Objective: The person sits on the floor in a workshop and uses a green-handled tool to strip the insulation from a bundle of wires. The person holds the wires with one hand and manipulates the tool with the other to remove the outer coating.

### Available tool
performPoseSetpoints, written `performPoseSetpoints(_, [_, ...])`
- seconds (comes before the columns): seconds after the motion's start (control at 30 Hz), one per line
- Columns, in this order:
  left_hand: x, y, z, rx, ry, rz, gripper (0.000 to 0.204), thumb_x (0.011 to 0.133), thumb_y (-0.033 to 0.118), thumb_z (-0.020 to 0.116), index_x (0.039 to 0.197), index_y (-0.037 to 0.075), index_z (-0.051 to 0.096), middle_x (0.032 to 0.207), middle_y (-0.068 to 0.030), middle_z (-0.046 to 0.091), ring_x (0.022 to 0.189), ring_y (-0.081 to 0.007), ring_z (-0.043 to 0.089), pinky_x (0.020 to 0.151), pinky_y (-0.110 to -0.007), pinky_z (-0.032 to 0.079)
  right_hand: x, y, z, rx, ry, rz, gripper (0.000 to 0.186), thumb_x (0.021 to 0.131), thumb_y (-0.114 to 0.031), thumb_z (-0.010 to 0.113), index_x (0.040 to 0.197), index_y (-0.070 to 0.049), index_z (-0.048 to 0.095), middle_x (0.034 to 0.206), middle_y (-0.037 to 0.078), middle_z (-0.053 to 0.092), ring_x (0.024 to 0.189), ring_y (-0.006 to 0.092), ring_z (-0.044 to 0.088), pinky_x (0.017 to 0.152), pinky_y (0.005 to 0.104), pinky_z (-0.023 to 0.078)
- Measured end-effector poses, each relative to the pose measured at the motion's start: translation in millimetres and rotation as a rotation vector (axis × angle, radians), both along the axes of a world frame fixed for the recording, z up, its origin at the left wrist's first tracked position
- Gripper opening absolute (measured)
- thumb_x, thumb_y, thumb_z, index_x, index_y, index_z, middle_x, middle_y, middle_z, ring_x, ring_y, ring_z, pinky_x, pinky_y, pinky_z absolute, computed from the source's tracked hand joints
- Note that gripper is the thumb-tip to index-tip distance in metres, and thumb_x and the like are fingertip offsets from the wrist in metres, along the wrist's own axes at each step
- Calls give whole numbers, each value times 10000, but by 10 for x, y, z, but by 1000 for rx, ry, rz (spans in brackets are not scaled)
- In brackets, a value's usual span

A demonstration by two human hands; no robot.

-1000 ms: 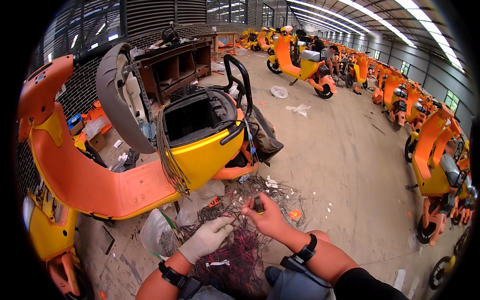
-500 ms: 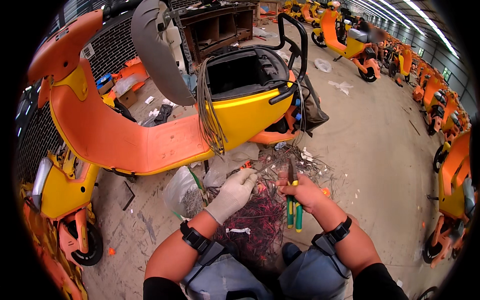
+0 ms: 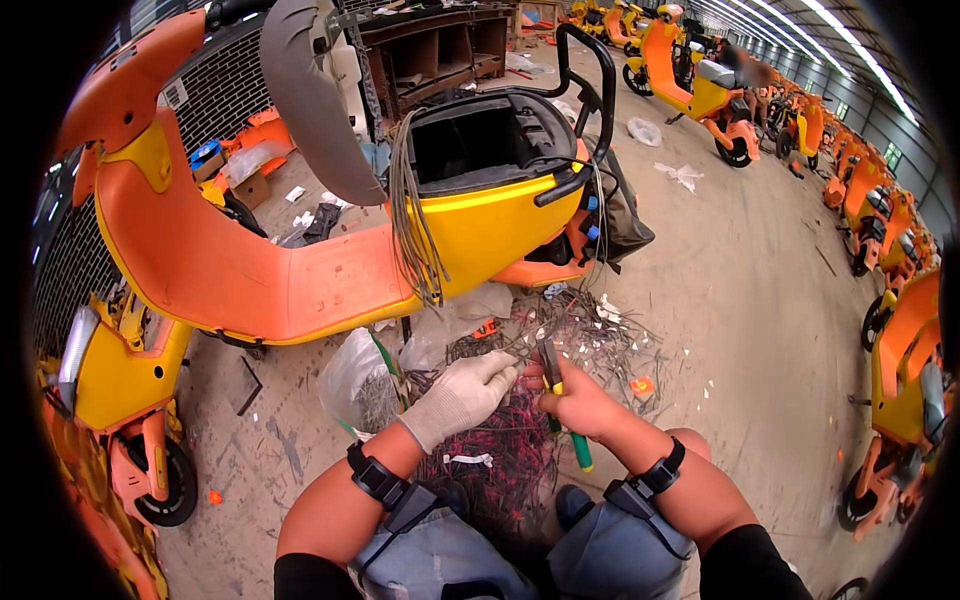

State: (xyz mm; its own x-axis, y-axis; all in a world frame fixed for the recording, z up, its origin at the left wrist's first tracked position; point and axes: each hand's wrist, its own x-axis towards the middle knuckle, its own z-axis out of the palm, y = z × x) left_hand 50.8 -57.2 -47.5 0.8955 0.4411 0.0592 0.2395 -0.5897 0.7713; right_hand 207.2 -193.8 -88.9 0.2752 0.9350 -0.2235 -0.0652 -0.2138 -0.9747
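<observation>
A pair of pliers (image 3: 549, 362) with green-and-yellow handles is gripped in the bare right hand (image 3: 588, 402), its dark head pointed upward and away from the body. Just beside it, the gloved left hand (image 3: 463, 393) is held with its fingers bent and drawn together; whether a strand is pinched between them cannot be told. Both hands are held over a heap of dark and reddish wire scraps (image 3: 505, 430) spread on the floor in front of the knees. To the left of the heap, a clear plastic bag (image 3: 350, 378) is seen with wire bits inside. Beyond, an orange-and-yellow scooter (image 3: 490, 232) is parked with its seat (image 3: 318, 110) raised, and a bundle of grey cables (image 3: 412, 225) is draped down its side.
</observation>
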Motion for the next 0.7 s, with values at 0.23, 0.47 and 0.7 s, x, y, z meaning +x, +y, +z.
performPoseSetpoints(0.23, [62, -45, 52, -86, -13, 44, 256, 967, 152, 518, 1163, 14, 608, 774, -98, 617, 673, -158, 608, 652, -315, 504, 85, -36, -11, -105, -132, 11, 531, 785, 62, 578, 1300, 10, 462, 1218, 123, 572, 1170, 222, 545, 956, 341, 472])
performPoseSetpoints(0.47, [40, -49, 51, 57, -63, -58, 240, 946, 149, 536, 1127, 41, 651, 779, -143, 643, 688, -215, 633, 674, -343, 509, 59, 12, -71, -116, -139, -27, 431, 816, -21, 611, 1235, 11, 517, 1123, 131, 612, 1038, 236, 608, 879, 338, 500])
performPoseSetpoints(0.7, [-7, -55, 44, 59, -48, -104, 267, 950, 188, 543, 1157, 48, 638, 854, -154, 670, 760, -269, 654, 737, -368, 518, -55, -14, -3, -10, -306, 28, 400, 857, -60, 602, 1240, 4, 507, 1055, 133, 644, 1004, 253, 627, 876, 347, 492])
